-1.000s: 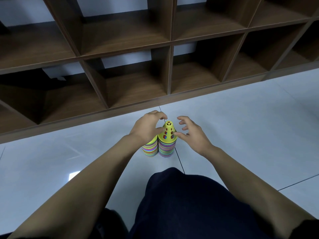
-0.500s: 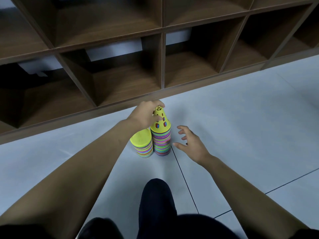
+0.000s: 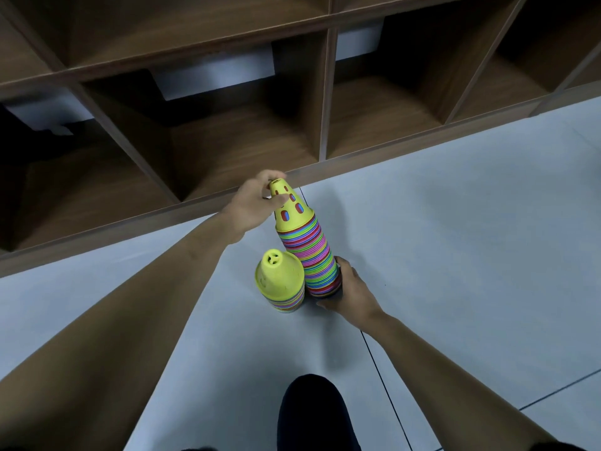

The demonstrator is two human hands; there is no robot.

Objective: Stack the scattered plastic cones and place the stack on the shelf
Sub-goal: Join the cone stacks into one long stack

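Two stacks of plastic cones stand on the pale tiled floor (image 3: 455, 255) at the centre of the frame, in front of the wooden shelf (image 3: 130, 231) that fills the upper half.

The tall stack (image 3: 317, 255) shows many coloured rims and is capped by a yellow cone (image 3: 291, 211) with red and blue showing through its side slots. It leans, its tip towards the upper left of the frame. Whether its base rests on the floor cannot be told.

The short stack (image 3: 281, 283), also topped in yellow, stands just left of the tall one, low centre. Contact between the two cannot be confirmed.

Left hand (image 3: 252, 206): it reaches in from the lower left and grips the tip of the yellow cone, with fingers curled over the top and the thumb pressed on the side.

Right hand (image 3: 353, 292): it comes in from the lower right and holds the base of the tall stack, with fingers wrapped round the lowest rims and the thumb beneath.

The shelf compartments visible behind the hands hold no cones. A dark-clothed knee (image 3: 312, 415) shows at the bottom centre of the frame.
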